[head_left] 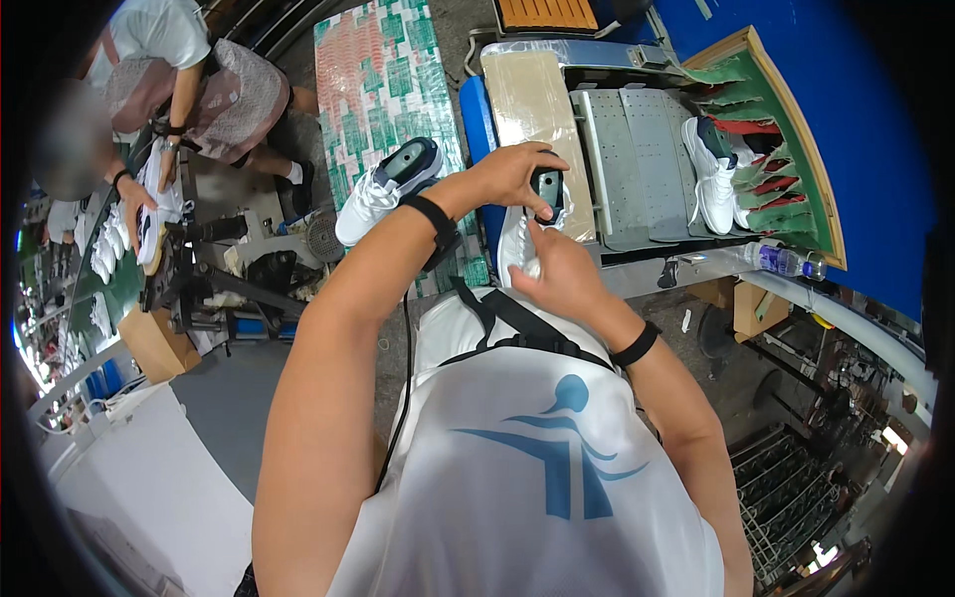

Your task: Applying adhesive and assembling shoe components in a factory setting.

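Observation:
A white sneaker (511, 242) with a dark collar and a dark green shoe last (547, 187) in its opening is held in front of my body, toe toward me. My left hand (513, 179) is closed round its collar and heel, thumb at the near side of the opening. My right hand (562, 274) is bent over the lace area, index finger on the tongue and thumb by the toe; part of the shoe is hidden under it. Left of my left wrist, another white sneaker (373, 204) with a last inside sits on the taped, green-and-white patterned surface (348, 90).
At the right, a metal conveyor (627, 149) carries white sneakers (711, 184) by a green strip curtain (761, 99) in a wooden frame. A plastic bottle (781, 261) lies near its edge. At the left, a co-worker (189, 80) handles a shoe.

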Action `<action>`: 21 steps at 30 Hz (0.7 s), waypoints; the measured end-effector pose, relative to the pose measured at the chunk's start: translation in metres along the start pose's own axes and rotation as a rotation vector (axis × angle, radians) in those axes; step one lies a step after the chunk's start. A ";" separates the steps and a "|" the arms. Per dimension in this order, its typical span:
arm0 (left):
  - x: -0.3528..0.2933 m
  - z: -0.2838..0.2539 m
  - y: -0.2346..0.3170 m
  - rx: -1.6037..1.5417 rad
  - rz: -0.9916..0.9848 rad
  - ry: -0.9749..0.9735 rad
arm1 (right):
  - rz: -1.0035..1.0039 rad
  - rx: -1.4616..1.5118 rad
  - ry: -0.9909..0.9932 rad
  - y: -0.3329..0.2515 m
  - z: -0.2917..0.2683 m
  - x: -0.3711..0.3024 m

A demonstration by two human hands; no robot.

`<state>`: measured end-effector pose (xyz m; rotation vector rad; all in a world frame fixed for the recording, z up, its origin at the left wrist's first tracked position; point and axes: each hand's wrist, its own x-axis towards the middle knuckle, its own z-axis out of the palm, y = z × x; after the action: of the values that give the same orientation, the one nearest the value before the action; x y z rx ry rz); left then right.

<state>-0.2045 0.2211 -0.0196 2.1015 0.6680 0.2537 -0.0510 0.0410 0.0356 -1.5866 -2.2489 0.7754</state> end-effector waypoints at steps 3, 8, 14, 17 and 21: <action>0.002 0.004 -0.003 0.029 0.013 0.008 | 0.182 0.357 0.047 0.008 0.008 0.004; -0.001 0.004 -0.003 0.031 -0.004 0.002 | 0.188 0.482 -0.354 -0.050 -0.021 -0.015; 0.002 0.002 -0.002 -0.011 -0.007 -0.056 | 0.048 0.716 -0.488 -0.051 -0.012 -0.015; -0.004 0.009 -0.006 -0.005 -0.020 -0.013 | 0.087 0.621 -0.276 -0.038 -0.014 -0.028; -0.007 0.005 -0.003 -0.100 -0.087 -0.091 | 0.390 0.478 0.334 0.011 0.003 -0.050</action>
<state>-0.2099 0.2155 -0.0246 1.9710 0.6765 0.1393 -0.0266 -0.0034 0.0304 -1.7617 -1.4089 0.9678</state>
